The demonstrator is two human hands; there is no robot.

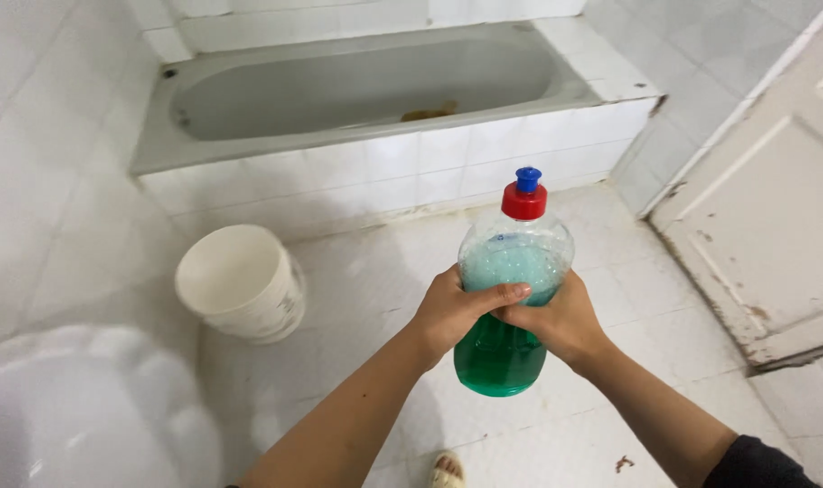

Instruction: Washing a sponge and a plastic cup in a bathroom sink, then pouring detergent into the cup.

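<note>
Got my left hand [452, 312] and right hand [561, 321] both wrapped round the middle of the clear bottle [511, 307] of green liquid, fingers [497, 294] clamped tight so it stays upright, red cap up. White tiled floor [610, 425] below looks grimy; white bucket [240, 280] near left, bathtub [366, 90] at the far wall, door [773, 217] right.

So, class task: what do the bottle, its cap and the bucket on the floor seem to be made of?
Bottle: clear, glossy plastic, as the green liquid and foam show through it. Cap: opaque red plastic with a blue spout, smooth. Bucket: probably matte white plastic, with thin walls and a rolled rim. Both hands grip the bottle.
</note>
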